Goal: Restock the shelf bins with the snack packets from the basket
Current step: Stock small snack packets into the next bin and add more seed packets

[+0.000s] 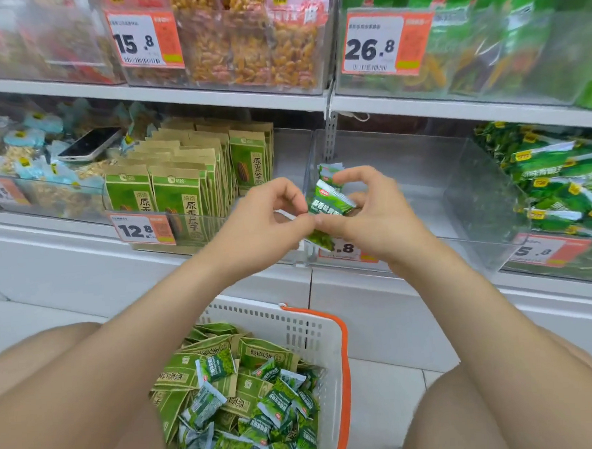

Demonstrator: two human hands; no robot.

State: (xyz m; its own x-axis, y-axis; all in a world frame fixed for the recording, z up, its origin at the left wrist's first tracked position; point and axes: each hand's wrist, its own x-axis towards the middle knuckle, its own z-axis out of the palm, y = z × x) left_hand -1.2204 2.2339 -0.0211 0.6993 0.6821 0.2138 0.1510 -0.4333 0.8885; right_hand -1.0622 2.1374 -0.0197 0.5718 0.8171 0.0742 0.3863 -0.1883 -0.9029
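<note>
Hands (263,219) (376,216) around partly hidden packets (329,202)

small packets (329,202) I hold: green, white ends, red logo | basket (314,329) below me: white slotted wall, orange handle (345,366) | seed packs (183,196) by my left: kraft brown, green panel | price tags (140,229): white and orange, black digits | shelf edge (178,96): white | phone (89,144): white case, dark screen
</note>
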